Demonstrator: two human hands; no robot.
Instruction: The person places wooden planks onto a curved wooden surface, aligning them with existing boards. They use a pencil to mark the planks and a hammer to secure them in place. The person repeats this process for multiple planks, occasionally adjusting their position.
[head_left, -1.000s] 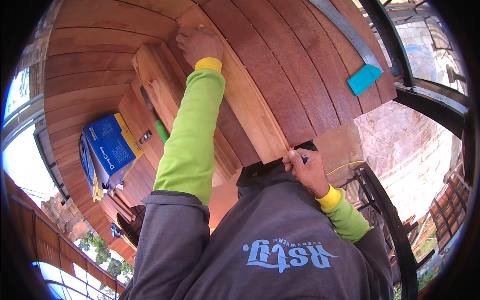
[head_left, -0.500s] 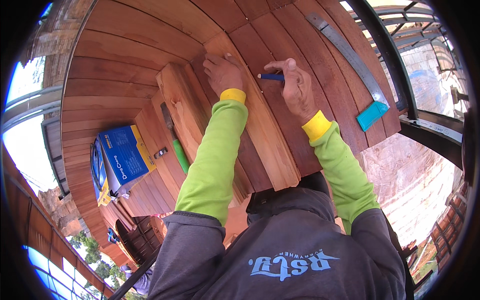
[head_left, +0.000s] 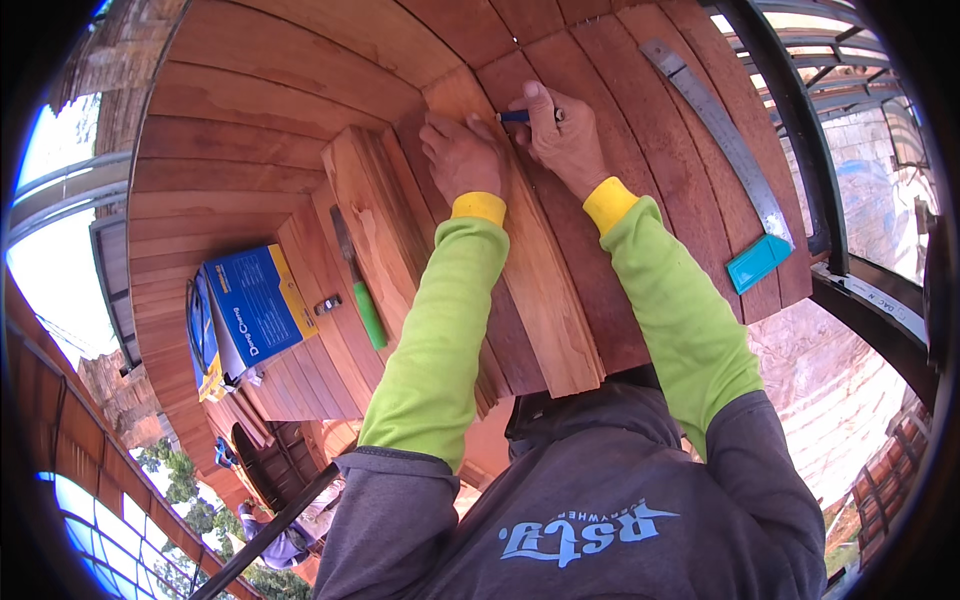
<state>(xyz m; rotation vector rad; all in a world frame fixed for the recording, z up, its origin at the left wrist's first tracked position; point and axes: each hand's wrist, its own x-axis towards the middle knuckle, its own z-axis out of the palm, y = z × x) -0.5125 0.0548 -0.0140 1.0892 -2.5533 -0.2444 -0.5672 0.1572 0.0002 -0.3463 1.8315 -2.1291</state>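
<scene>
A narrow, lighter wooden plank lies across the reddish boards in front of me. My left hand rests on its far part, fingers lying on the wood and slightly bent. In my right hand is a blue pencil, gripped between thumb and fingers. Its tip points left, at the plank's right edge close to my left fingertips; whether it touches the wood I cannot tell. To the right lies a try square with a metal blade and a teal handle.
Left of the plank lie a thick wooden block, a chisel-like tool with a green handle and a small dark object. Farther left stands an open blue and yellow box. A black metal post borders the right side. Another person is at lower left.
My right hand has moved up and left, bringing the pencil tip to the plank's edge beside my left fingers. My left hand stays on the plank. The whole view has shifted slightly.
</scene>
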